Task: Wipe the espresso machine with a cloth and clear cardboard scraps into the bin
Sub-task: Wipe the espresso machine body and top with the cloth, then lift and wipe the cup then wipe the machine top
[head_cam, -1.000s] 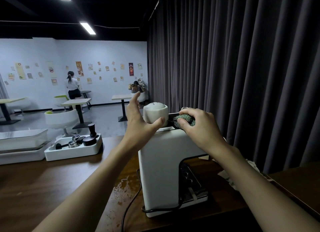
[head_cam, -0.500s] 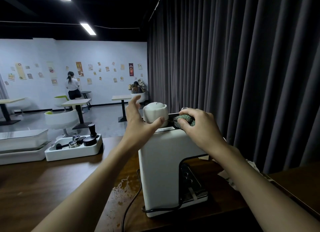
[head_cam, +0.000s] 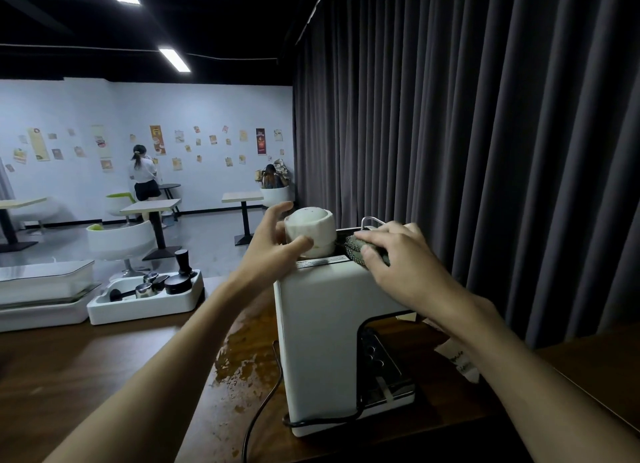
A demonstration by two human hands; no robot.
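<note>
A white espresso machine (head_cam: 322, 327) stands on the dark wooden counter (head_cam: 86, 376) in front of me. On its top sits an upturned white cup (head_cam: 311, 228). My left hand (head_cam: 270, 251) holds that cup, thumb on its near side and fingers round the far side. My right hand (head_cam: 398, 258) grips a bunched grey-green cloth (head_cam: 356, 249) and presses it on the machine's top, just right of the cup. No cardboard scraps or bin can be picked out.
A black cable (head_cam: 263, 407) runs from the machine's base toward me. A white tray of coffee tools (head_cam: 145, 296) and a lidded white container (head_cam: 41, 289) stand at the left. A dark curtain (head_cam: 485, 151) hangs close behind. A person (head_cam: 143, 175) stands far off.
My left hand has closed its fingers round the cup. The right hand with the cloth has stayed at the same spot on the machine's top.
</note>
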